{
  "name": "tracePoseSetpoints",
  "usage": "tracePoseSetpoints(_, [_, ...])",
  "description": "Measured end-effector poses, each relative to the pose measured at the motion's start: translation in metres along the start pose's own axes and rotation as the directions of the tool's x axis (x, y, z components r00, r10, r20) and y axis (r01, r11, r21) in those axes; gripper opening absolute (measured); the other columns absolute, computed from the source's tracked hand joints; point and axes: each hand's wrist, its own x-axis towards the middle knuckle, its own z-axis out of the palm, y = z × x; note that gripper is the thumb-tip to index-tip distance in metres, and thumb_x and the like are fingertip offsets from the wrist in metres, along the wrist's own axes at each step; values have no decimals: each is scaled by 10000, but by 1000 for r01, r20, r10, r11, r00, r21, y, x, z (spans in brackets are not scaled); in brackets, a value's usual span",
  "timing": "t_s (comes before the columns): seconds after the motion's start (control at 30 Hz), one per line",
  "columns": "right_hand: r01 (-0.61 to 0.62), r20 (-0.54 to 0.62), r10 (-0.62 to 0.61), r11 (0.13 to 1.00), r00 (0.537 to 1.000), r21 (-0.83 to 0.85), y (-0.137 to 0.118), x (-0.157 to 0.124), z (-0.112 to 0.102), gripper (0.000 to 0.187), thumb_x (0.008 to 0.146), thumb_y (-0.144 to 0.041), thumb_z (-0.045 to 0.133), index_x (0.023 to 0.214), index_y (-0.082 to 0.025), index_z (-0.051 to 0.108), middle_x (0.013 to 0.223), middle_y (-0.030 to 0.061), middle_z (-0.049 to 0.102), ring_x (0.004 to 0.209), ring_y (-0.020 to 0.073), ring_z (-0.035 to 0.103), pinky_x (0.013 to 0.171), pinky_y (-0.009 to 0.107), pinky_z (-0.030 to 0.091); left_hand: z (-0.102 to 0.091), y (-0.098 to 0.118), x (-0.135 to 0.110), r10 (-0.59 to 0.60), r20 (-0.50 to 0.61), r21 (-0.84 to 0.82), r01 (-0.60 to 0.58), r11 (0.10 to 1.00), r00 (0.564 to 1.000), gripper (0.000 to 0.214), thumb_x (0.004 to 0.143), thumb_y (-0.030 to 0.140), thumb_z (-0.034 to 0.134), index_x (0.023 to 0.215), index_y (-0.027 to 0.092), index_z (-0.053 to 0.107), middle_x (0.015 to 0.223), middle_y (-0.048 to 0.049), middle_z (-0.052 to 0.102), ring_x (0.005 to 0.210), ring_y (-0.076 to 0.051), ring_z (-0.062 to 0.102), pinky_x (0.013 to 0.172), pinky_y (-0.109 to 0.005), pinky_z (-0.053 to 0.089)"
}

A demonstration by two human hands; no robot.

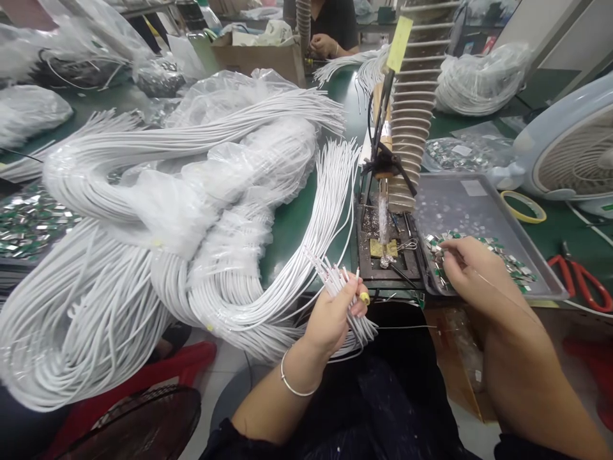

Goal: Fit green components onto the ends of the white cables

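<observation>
My left hand [335,310] is closed around a bunch of white cables [330,271], whose stripped ends stick up past the thumb. A yellow wrap covers one fingertip of that hand. Over the grey tray [520,239], my right hand [472,268] reaches into a pile of small green and silver connector boards [507,259]. Its thumb and forefinger are pinched together at the pile; whatever lies between them is hidden. Between the hands, a soldering iron [383,211] is fixed upright, tip down, above a dark stand [366,271] with a yellow sponge [383,248].
Large coils of white cable [96,306], partly in plastic wrap, cover the left side. A ribbed hose [414,108] hangs behind the iron. To the right are a fan [575,147], a tape roll [522,206] and red-handled cutters [582,281]. Another person's hand [323,46] shows across the table.
</observation>
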Motion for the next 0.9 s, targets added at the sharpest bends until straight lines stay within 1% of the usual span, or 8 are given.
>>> tracePoseSetpoints(0.13, [-28,-159,52,989,986,146,-14,-11,-7,148,794,-208,452,855,-211,587,776,35,603,685,163,567,649,294,457,1,-1,0,30,-4,-5,-30,1000,1000,255,699,277,706,696,152,484,663,15,596,441,-40,414,472,-222,313])
tracePoseSetpoints(0.27, [-78,-233,161,941,959,330,-37,-28,-9,86,828,-252,508,844,-224,588,778,27,599,686,157,576,660,293,482,3,-3,1,45,12,62,-46,997,999,229,725,302,687,712,139,526,515,55,477,442,-53,397,473,-226,309])
tracePoseSetpoints(0.33, [-104,-208,213,892,955,439,-48,-37,-6,78,831,-267,532,855,-225,593,763,21,593,640,146,572,638,289,491,4,-4,1,53,18,90,-54,994,998,240,714,311,699,717,134,536,548,53,471,438,-42,387,463,-221,303])
tracePoseSetpoints(0.43, [-115,-168,256,808,952,577,-62,-44,1,69,829,-273,554,857,-223,592,712,3,574,567,125,550,590,278,494,7,-5,2,71,24,118,-73,990,997,269,674,314,730,701,128,538,756,6,532,446,-15,398,442,-212,297])
tracePoseSetpoints(0.5, [-115,-144,261,767,955,631,-69,-47,6,55,826,-271,567,831,-218,582,679,-10,557,536,111,534,552,259,488,8,-6,4,83,30,141,-86,986,996,279,665,324,733,712,130,538,810,-2,526,451,-10,399,434,-208,288])
tracePoseSetpoints(0.57, [-111,-117,254,729,960,675,-74,-47,11,56,826,-266,571,809,-213,565,675,-15,550,528,102,532,520,239,480,9,-8,5,89,46,177,-95,980,995,272,689,333,713,737,138,530,710,23,499,444,-20,377,432,-205,269])
tracePoseSetpoints(0.7, [-110,-62,229,666,972,738,-79,-45,20,50,837,-249,555,812,-205,552,698,-17,553,528,88,542,496,217,480,12,-9,8,88,73,240,-103,965,993,233,783,348,618,791,137,522,481,89,351,424,-40,308,435,-201,243])
tracePoseSetpoints(0.9, [-113,-7,205,569,979,815,-86,-39,27,66,858,-220,514,889,-204,571,659,-27,559,520,90,567,503,219,509,16,-7,11,70,77,219,-85,972,995,238,789,357,596,817,137,509,442,101,325,407,-42,273,434,-198,239])
